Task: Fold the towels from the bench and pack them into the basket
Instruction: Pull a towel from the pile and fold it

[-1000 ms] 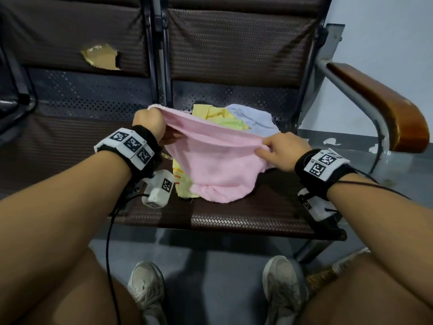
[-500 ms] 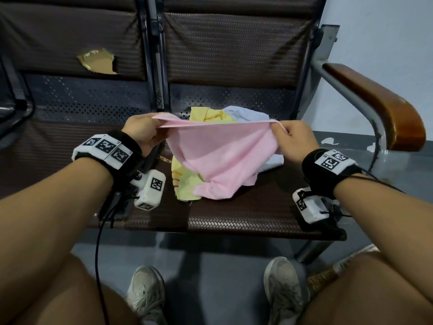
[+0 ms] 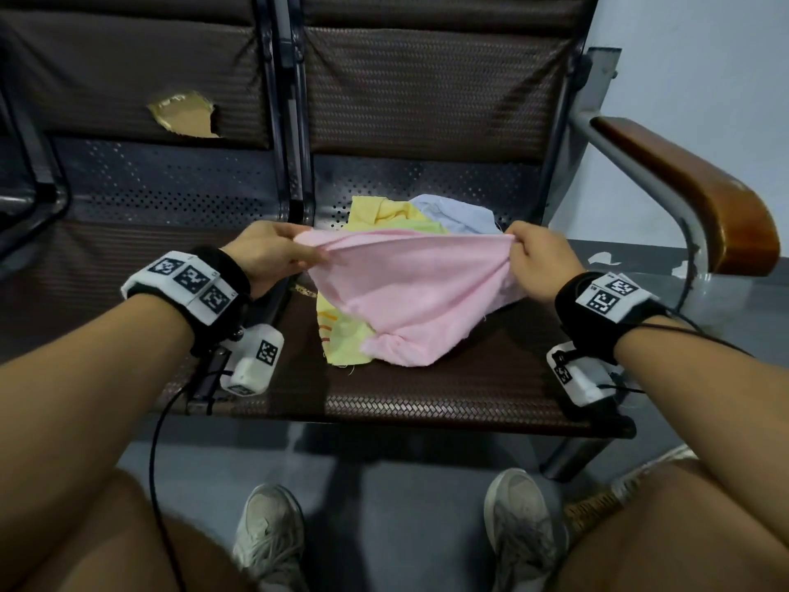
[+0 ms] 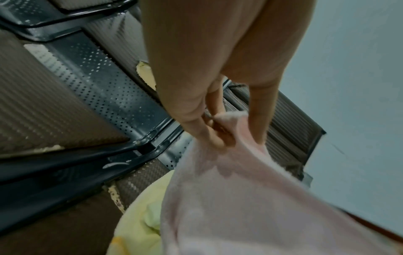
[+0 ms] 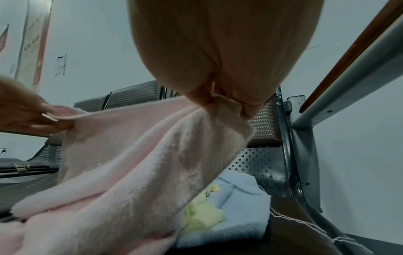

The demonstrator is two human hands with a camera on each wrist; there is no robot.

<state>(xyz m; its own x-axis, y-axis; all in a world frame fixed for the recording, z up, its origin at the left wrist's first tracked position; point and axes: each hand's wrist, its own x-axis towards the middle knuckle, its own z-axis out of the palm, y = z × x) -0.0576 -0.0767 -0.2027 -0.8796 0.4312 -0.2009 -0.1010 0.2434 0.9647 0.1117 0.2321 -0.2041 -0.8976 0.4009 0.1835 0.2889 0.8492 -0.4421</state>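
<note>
A pink towel [image 3: 410, 288] hangs stretched between my two hands above the brown bench seat [image 3: 427, 399]. My left hand [image 3: 273, 254] pinches its left corner; the left wrist view shows the fingers [image 4: 209, 134] curled on the pink towel [image 4: 240, 198]. My right hand [image 3: 538, 258] pinches the right corner, bunched at the fingertips [image 5: 240, 107] above the pink towel [image 5: 130, 172]. The towel's lower part sags onto the seat. Under it lie a yellow towel [image 3: 341, 335] and a light blue towel [image 3: 461, 215]. No basket is in view.
A wooden armrest [image 3: 691, 194] on a grey metal frame rises at the right. The left seat's backrest has a torn hole [image 3: 183, 115]. A metal divider [image 3: 286, 121] separates the seats. My knees and shoes [image 3: 269, 536] are below the seat's front edge.
My hands have moved apart and pulled the pink towel's top edge taut; the right hand has shifted right and up to the corner. The towel has lifted partly off the pile.
</note>
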